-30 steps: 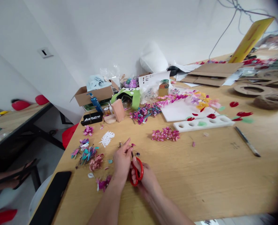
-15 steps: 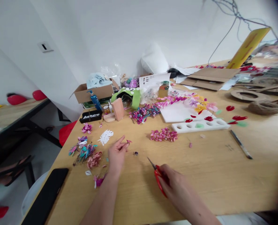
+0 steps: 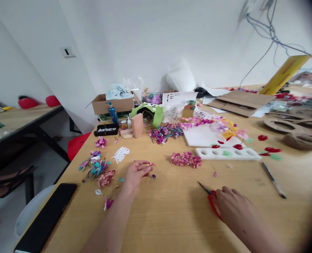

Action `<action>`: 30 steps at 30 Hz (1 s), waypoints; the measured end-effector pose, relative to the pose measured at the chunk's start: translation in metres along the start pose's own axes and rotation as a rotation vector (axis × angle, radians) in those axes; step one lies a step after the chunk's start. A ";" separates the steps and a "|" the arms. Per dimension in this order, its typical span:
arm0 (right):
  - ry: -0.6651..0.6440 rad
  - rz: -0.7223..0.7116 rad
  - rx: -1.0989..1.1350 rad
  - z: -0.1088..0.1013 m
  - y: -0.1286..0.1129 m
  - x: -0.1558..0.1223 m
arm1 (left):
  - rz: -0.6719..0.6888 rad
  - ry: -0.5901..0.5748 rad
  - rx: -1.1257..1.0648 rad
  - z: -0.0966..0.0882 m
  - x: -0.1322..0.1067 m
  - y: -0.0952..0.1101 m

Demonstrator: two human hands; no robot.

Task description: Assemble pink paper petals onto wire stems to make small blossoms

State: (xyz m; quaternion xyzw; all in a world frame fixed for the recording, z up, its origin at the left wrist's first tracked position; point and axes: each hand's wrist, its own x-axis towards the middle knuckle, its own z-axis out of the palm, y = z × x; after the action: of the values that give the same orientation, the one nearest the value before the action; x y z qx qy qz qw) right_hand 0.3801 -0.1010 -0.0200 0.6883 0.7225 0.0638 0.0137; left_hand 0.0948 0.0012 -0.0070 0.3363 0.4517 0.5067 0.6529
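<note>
My left hand [image 3: 136,173] rests on the wooden table [image 3: 177,218] with its fingertips pinched on a small pink flower piece [image 3: 151,164]. A tiny dark scrap [image 3: 153,176] lies just beside those fingers. My right hand [image 3: 236,209] lies further right, palm down over the red-handled scissors [image 3: 210,198]. The scissor blades point away to the upper left on the tabletop. Whether the fingers still grip the handles is hidden under the hand.
Piles of paper flowers lie around: pink ones [image 3: 186,159], teal and purple ones [image 3: 96,167], magenta ones [image 3: 165,131]. A white palette tray [image 3: 228,153], white board [image 3: 205,135], thin tool [image 3: 273,180], black phone [image 3: 44,219] and boxes [image 3: 112,104] crowd the table.
My right hand carried the scissors away from my left hand, rightward, and lowered them to the table. My left hand stayed, keeping the pink piece pinched.
</note>
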 end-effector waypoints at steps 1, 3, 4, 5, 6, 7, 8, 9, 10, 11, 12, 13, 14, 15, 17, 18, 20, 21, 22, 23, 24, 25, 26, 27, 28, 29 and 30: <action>0.013 0.000 0.064 -0.009 -0.005 0.007 | -0.020 -0.001 -0.019 -0.001 0.000 0.001; 0.045 -0.034 0.280 -0.031 -0.021 0.026 | -0.058 0.003 -0.062 -0.002 -0.001 0.002; 0.053 -0.054 0.412 -0.041 -0.031 0.036 | -0.076 0.004 -0.088 -0.002 -0.001 0.003; 0.058 -0.073 0.535 -0.050 -0.043 0.047 | -0.088 0.002 -0.116 -0.002 -0.001 0.003; 0.044 -0.105 0.655 -0.056 -0.055 0.058 | -0.094 -0.002 -0.145 -0.003 0.000 0.003; 0.018 -0.135 0.769 -0.061 -0.068 0.069 | -0.091 -0.007 -0.175 -0.003 0.000 0.004; -0.003 -0.159 0.889 -0.063 -0.081 0.078 | -0.081 -0.012 -0.203 -0.003 0.000 0.004; -0.064 -0.190 1.010 -0.062 -0.093 0.087 | -0.066 -0.016 -0.228 -0.003 0.001 0.003; -0.140 -0.209 1.140 -0.060 -0.105 0.095 | -0.049 -0.018 -0.249 -0.003 0.002 0.003; -0.208 -0.222 1.268 -0.056 -0.116 0.101 | -0.032 -0.018 -0.269 -0.003 0.002 0.003; -0.260 -0.228 1.376 -0.052 -0.125 0.106 | -0.016 -0.015 -0.286 -0.004 0.003 0.003; -0.294 -0.220 1.462 -0.047 -0.132 0.109 | 0.002 -0.007 -0.301 -0.004 0.003 0.003; -0.312 -0.201 1.531 -0.043 -0.138 0.111 | 0.021 0.006 -0.314 -0.004 0.003 0.003; -0.318 -0.170 1.582 -0.039 -0.142 0.112 | 0.040 0.019 -0.325 -0.004 0.003 0.002; -0.321 -0.102 1.667 -0.033 -0.146 0.112 | 0.071 0.038 -0.341 -0.002 0.002 0.001; -0.329 -0.076 1.711 -0.030 -0.147 0.112 | 0.078 0.039 -0.345 -0.001 0.002 0.000; -0.345 -0.040 1.807 -0.025 -0.148 0.110 | 0.076 0.031 -0.339 0.001 0.001 -0.002; -0.350 -0.027 1.853 -0.023 -0.148 0.110 | 0.074 0.027 -0.333 0.003 0.000 -0.004; -0.353 -0.016 1.892 -0.021 -0.148 0.109 | 0.075 0.024 -0.327 0.004 -0.001 -0.005; -0.352 -0.007 1.922 -0.020 -0.149 0.108 | 0.079 0.023 -0.321 0.004 -0.001 -0.006; -0.347 -0.002 1.942 -0.019 -0.149 0.108 | 0.087 0.023 -0.318 0.005 -0.002 -0.006; -0.341 -0.005 1.955 -0.018 -0.150 0.108 | 0.094 0.019 -0.316 0.005 -0.003 -0.007; -0.332 -0.012 1.962 -0.018 -0.151 0.107 | 0.099 0.011 -0.316 0.006 -0.004 -0.007; -0.320 -0.022 1.966 -0.018 -0.151 0.106 | 0.102 -0.001 -0.315 0.006 -0.004 -0.006; -0.303 -0.033 1.968 -0.018 -0.152 0.106 | 0.106 -0.013 -0.314 0.006 -0.005 -0.006; -0.286 -0.046 1.969 -0.019 -0.153 0.105 | 0.110 -0.023 -0.313 0.007 -0.006 -0.006; -0.268 -0.058 1.968 -0.020 -0.154 0.104 | 0.116 -0.030 -0.312 0.007 -0.006 -0.005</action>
State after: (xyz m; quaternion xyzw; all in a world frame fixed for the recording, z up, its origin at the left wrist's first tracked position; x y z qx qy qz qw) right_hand 0.2200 -0.0058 -0.0104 0.3765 0.4624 -0.6429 -0.4808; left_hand 0.1029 -0.0058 -0.0076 0.2639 0.3377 0.6026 0.6732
